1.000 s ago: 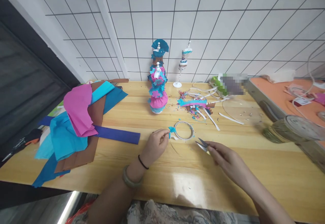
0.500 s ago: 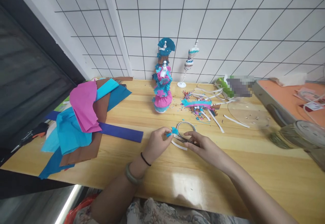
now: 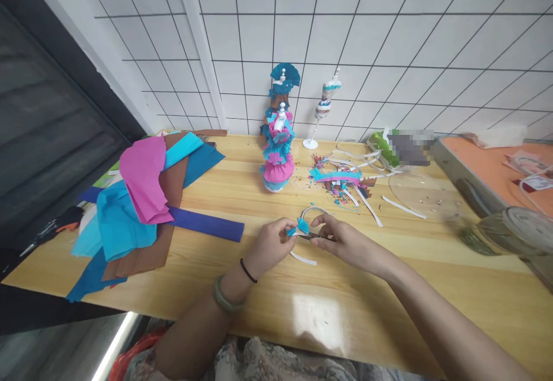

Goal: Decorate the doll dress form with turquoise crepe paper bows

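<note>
A small bright-blue crepe paper bow (image 3: 303, 226) is pinched in the fingertips of my left hand (image 3: 276, 238). My right hand (image 3: 341, 237) is closed on a slim grey metal tool (image 3: 309, 236), blade-like, whose tip reaches the bow. The fingers hide its other end, so I cannot tell its exact kind. A narrow white strip (image 3: 303, 259) curves below the bow, over the table. Just behind my hands lies a pale ring-shaped roll (image 3: 314, 210), partly covered by my right fingers.
Crepe paper sheets (image 3: 142, 179) pile up on the left, near a black and orange tool (image 3: 54, 228). Paper-dressed mannequin figures (image 3: 279, 162) and a sparser mannequin (image 3: 324, 101) stand at the back. Scraps (image 3: 341, 182) lie right of centre, with a glass jar (image 3: 496, 231) farther right.
The bow has turned and now shows both its wings. My right hand has brought the grey tool's tip up to it. The view has shifted slightly.
</note>
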A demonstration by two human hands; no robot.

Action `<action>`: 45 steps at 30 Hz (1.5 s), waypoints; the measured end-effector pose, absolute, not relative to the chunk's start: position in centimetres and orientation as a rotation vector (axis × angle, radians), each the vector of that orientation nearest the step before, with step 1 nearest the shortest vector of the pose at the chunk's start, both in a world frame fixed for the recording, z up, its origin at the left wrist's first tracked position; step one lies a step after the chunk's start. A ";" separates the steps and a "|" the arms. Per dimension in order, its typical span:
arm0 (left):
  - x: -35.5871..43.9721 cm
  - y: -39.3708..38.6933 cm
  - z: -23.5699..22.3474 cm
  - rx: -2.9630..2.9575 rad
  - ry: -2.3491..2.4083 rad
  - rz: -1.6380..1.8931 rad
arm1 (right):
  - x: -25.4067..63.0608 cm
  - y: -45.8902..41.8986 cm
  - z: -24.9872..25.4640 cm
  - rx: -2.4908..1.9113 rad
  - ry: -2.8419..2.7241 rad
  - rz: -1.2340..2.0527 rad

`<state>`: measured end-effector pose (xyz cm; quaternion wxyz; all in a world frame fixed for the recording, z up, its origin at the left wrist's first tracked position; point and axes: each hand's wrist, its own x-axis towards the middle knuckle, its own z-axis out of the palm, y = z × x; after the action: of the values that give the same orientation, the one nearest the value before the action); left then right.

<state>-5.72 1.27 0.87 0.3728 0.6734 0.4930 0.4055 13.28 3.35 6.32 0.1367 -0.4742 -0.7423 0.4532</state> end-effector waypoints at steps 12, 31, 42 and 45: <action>-5.8 1.2 1.1 1.836 1.188 0.980 | 13.1 4.1 7.1 -1.393 -2.322 1.249; -5.7 1.0 1.0 1.950 1.209 0.827 | 13.3 4.1 7.7 -1.446 -2.462 1.235; -5.8 1.1 0.7 1.944 1.179 0.797 | 13.8 4.2 6.7 -1.389 -2.408 1.318; -5.8 1.1 0.7 1.929 1.176 0.807 | 13.9 4.0 6.6 -1.373 -2.406 1.325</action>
<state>-5.85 1.13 0.73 0.3626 0.7493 0.4570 0.3135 13.94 4.03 6.62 0.0354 -0.4470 -0.7829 0.4313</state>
